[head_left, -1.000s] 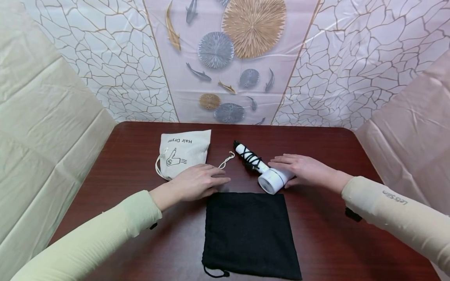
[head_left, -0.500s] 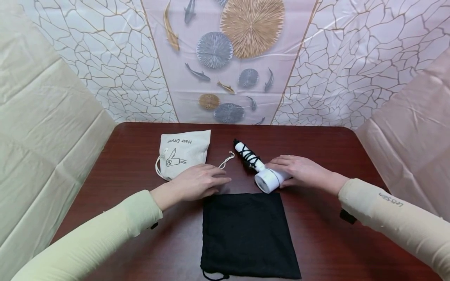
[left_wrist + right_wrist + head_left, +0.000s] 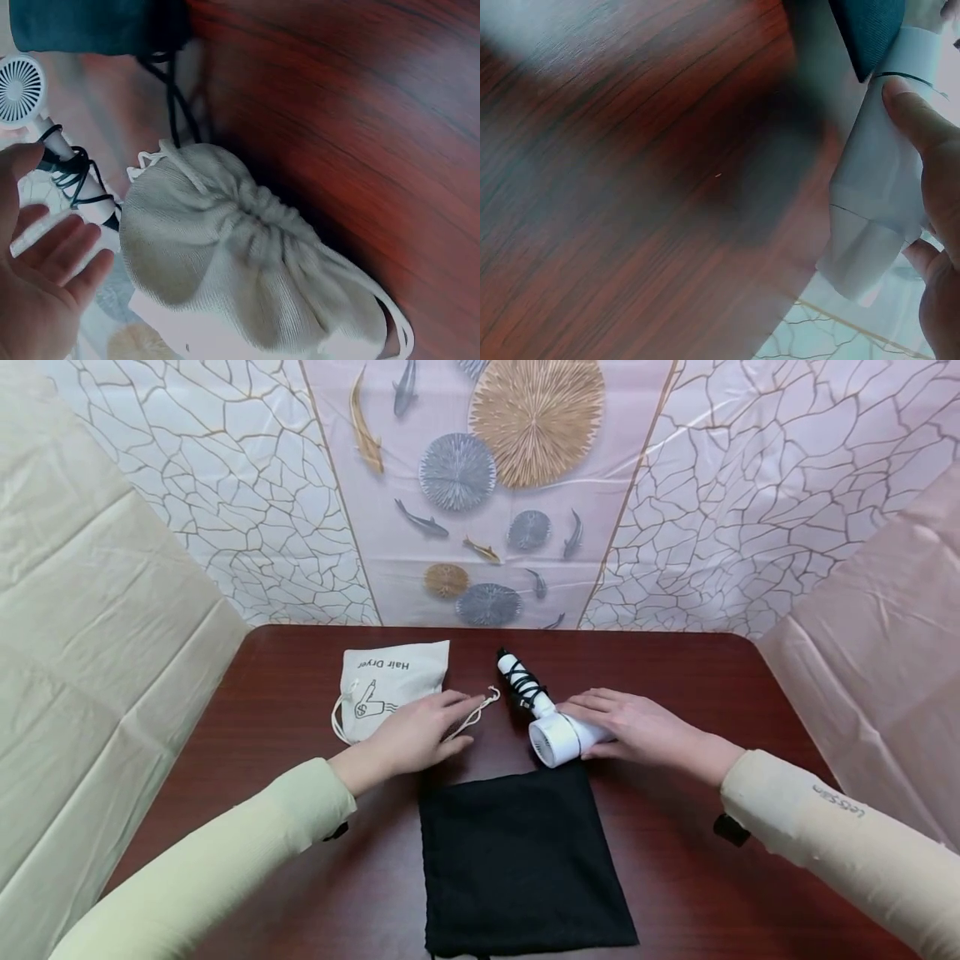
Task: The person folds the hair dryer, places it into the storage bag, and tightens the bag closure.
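My right hand (image 3: pixel 637 723) grips a white hair dryer (image 3: pixel 557 740) by its barrel. In the right wrist view, the thumb (image 3: pixel 919 112) lies along one side of the barrel (image 3: pixel 877 165). A black cord (image 3: pixel 525 683) is wound around the dryer's handle. My left hand (image 3: pixel 412 732) has loosely spread fingers beside a cream drawstring bag (image 3: pixel 390 681) printed "Hair Dryer", its fingertips near the bag's white cord. The left wrist view shows that palm (image 3: pixel 37 315) holding nothing. A black drawstring bag (image 3: pixel 525 868) lies flat in front, its far right corner beside the dryer.
Everything lies on a dark red-brown wooden table (image 3: pixel 285 877). A patterned backdrop (image 3: pixel 480 485) hangs beyond the far edge, with pale cloth (image 3: pixel 97 610) at the left and right sides.
My right hand has shifted the hair dryer slightly left. The left hand has moved away from the black bag's edge toward the white cord. The black bag has slid a little left and turned slightly.
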{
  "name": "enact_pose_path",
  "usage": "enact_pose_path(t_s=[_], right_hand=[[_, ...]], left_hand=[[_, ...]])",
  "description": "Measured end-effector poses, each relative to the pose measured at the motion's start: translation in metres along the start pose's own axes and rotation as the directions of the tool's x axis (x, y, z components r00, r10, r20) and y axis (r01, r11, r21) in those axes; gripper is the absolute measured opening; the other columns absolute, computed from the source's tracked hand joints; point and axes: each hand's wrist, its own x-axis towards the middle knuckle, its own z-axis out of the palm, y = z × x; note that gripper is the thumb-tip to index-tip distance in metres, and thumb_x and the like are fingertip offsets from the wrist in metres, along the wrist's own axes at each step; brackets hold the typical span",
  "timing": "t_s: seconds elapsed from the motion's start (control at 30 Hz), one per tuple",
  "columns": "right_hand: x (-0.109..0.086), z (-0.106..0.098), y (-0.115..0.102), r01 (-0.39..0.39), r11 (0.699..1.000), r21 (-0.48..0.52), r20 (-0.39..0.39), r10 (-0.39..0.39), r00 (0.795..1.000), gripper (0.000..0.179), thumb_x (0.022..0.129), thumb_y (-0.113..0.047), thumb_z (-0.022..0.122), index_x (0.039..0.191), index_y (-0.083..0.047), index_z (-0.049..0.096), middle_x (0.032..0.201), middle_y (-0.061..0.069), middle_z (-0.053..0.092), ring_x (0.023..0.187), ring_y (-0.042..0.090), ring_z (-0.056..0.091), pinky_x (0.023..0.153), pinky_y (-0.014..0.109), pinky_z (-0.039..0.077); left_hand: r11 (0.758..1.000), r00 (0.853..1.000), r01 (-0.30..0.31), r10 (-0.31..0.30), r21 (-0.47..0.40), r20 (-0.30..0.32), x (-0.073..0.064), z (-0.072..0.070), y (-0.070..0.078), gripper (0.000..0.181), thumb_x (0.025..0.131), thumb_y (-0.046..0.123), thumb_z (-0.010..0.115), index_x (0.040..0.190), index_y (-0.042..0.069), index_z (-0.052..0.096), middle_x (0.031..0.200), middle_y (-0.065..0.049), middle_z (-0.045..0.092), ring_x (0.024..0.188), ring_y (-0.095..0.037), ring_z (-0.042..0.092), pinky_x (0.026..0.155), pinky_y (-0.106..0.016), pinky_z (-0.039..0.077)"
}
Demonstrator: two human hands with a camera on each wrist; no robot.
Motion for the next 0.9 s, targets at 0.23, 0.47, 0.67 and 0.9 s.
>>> enact_pose_path(t_s=[0.23, 0.47, 0.67, 0.9], right_hand=[[0.006, -0.009, -0.014, 0.036, 0.999, -0.01, -0.064, -0.037, 0.997, 0.077, 0.084, -0.032, 0.091, 0.148, -0.005, 0.059, 0.141, 0.012, 0.066, 0.128, 0.034, 0.062, 0.104, 0.054, 0.053], [0.01, -0.016, -0.012, 0.036, 0.999, -0.011, -0.126, -0.037, 0.991, 0.077, 0.083, -0.028, 0.093, 0.147, -0.004, 0.06, 0.141, 0.012, 0.066, 0.128, 0.035, 0.062, 0.106, 0.055, 0.052], [0.014, -0.02, -0.011, 0.051, 0.998, -0.027, -0.151, -0.055, 0.987, 0.078, 0.082, -0.029, 0.093, 0.148, -0.004, 0.059, 0.14, 0.013, 0.066, 0.127, 0.036, 0.061, 0.105, 0.054, 0.052], [0.021, -0.02, -0.024, 0.131, 0.989, -0.072, -0.171, -0.142, 0.975, 0.076, 0.085, -0.032, 0.087, 0.148, -0.002, 0.058, 0.142, 0.013, 0.066, 0.128, 0.036, 0.062, 0.108, 0.055, 0.05]], left_hand=[[0.932, 0.962, 0.245, -0.267, -0.267, -0.052, 0.02, -0.001, 0.0, 0.07, 0.105, 0.037, 0.068, 0.163, 0.007, 0.043, 0.161, -0.016, 0.051, 0.15, -0.035, 0.048, 0.123, -0.05, 0.038], [0.827, 0.92, 0.343, -0.392, -0.445, -0.02, 0.043, 0.0, 0.003, 0.073, 0.108, 0.039, 0.063, 0.167, 0.006, 0.034, 0.166, -0.017, 0.045, 0.149, -0.032, 0.049, 0.121, -0.049, 0.041], [0.672, 0.867, 0.388, -0.498, -0.631, 0.002, 0.059, -0.002, 0.009, 0.075, 0.108, 0.036, 0.063, 0.169, 0.007, 0.029, 0.169, -0.015, 0.04, 0.146, -0.03, 0.054, 0.117, -0.043, 0.046], [0.505, 0.792, 0.417, -0.61, -0.756, 0.029, 0.073, -0.004, 0.016, 0.08, 0.107, 0.036, 0.065, 0.169, 0.006, 0.026, 0.165, -0.015, 0.046, 0.147, -0.026, 0.053, 0.115, -0.037, 0.048]])
